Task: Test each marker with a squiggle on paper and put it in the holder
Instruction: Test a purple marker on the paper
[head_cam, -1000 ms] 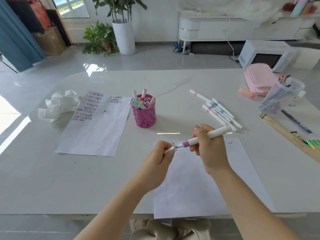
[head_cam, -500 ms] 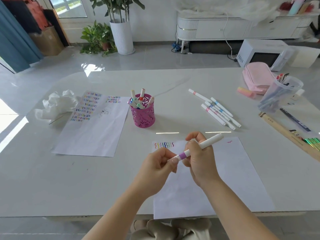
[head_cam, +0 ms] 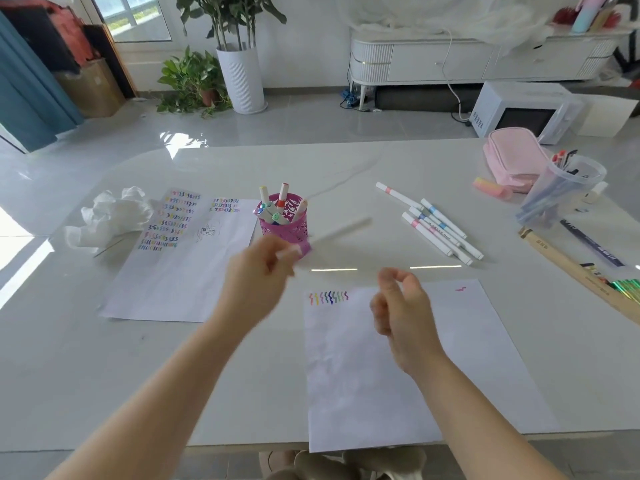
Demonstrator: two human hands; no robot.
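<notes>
My left hand (head_cam: 258,275) grips a white marker with a purple band (head_cam: 341,230), blurred by motion, its capped end at my fingers and its barrel pointing right, just in front of the pink mesh holder (head_cam: 284,227). Several markers stand in the holder. My right hand (head_cam: 398,306) hovers over the near paper sheet (head_cam: 398,368) with fingers loosely curled and nothing in it. A row of coloured squiggles (head_cam: 328,297) marks the sheet's top left corner. Several loose white markers (head_cam: 434,223) lie on the table to the right of the holder.
A second sheet (head_cam: 180,258) covered in squiggles lies at the left beside crumpled tissue (head_cam: 107,218). At the right are a pink pencil case (head_cam: 516,159), a pink eraser (head_cam: 491,187), a clear tub of pens (head_cam: 561,188) and boxed pencils (head_cam: 581,271).
The cap went back on the purple marker. My right hand let go of it, and my left hand carried it up and left toward the holder.
</notes>
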